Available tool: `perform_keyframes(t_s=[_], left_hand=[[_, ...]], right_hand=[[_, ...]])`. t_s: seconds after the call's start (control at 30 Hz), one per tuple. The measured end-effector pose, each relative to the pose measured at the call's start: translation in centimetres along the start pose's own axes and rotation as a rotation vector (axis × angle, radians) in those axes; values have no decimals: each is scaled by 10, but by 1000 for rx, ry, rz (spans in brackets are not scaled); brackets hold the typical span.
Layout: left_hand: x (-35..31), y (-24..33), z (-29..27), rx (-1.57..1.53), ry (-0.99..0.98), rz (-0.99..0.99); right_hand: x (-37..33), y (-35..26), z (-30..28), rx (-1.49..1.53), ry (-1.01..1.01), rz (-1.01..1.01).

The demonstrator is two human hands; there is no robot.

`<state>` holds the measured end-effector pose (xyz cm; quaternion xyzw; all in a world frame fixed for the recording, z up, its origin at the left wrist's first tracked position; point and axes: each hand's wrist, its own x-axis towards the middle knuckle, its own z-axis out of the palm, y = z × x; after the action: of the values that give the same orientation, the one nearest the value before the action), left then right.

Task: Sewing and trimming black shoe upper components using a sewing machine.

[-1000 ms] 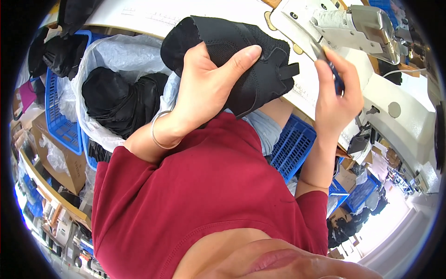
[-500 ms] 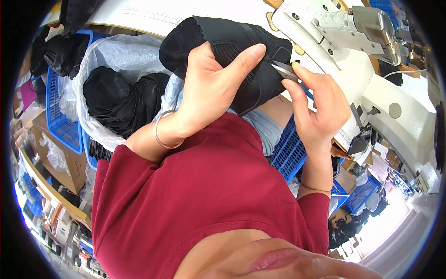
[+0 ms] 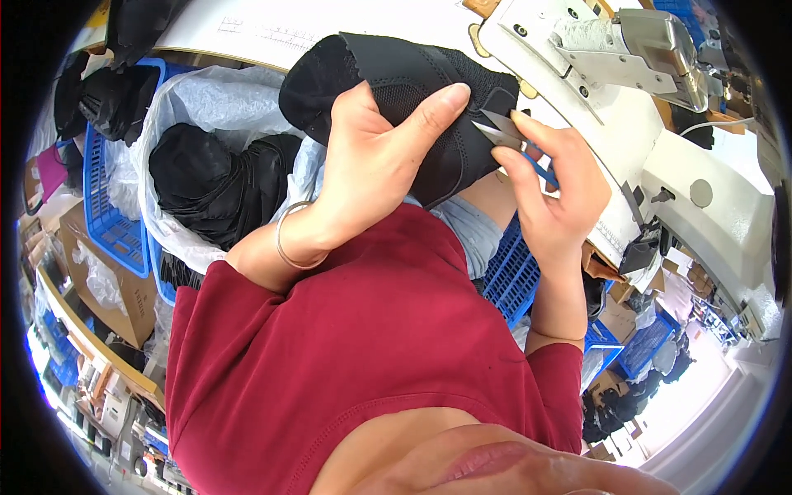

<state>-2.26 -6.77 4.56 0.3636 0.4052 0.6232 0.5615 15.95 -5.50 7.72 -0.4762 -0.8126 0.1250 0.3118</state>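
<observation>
A black fabric shoe upper (image 3: 408, 74) with stitched seams and mesh panels is held up in front of me, its rounded end to the left. My left hand (image 3: 371, 161) grips it, thumb lying on top and the fingers hidden beneath. Thread snips (image 3: 501, 137) with bare metal blades and a blue part are pinched in my right hand (image 3: 561, 177). Their blades stand apart, with the tips at the seam close to the upper's right end. I cannot make out a thread there.
A white sewing machine (image 3: 689, 177) stands on the worktable (image 3: 247, 26) at the right. To the left, a plastic-lined basket (image 3: 153, 198) holds black pieces (image 3: 210, 177), beside a blue crate (image 3: 107, 206). Another blue basket (image 3: 510, 272) is below my right forearm.
The snips' blades have spread apart, and their blue part now shows below my right fingers. My right hand has shifted slightly left. The shoe upper stays nearly in place.
</observation>
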Motion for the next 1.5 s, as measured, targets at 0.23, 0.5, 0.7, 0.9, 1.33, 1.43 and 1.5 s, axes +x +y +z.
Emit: perform_keyframes(t_s=[0.23,0.5,0.7,0.9,1.33,1.43,1.5], left_hand=[[-3,1,4,73,-16,27],[-5,0,7,92,-15,53],[-8,1,9,69,-2,30],[-5,-3,9,43,0,63],[-6,-1,14,109,16,127],[-7,-1,15,103,32,119],[-9,-2,15,83,37,97]], right_hand=[[-2,7,2,-9,119,-98],[-12,2,3,-102,144,-91],[-14,6,4,-144,114,-97],[-18,0,2,47,211,26],[-20,3,11,-23,172,-31],[-21,4,11,-70,161,-42],[-23,4,11,-89,145,-34]])
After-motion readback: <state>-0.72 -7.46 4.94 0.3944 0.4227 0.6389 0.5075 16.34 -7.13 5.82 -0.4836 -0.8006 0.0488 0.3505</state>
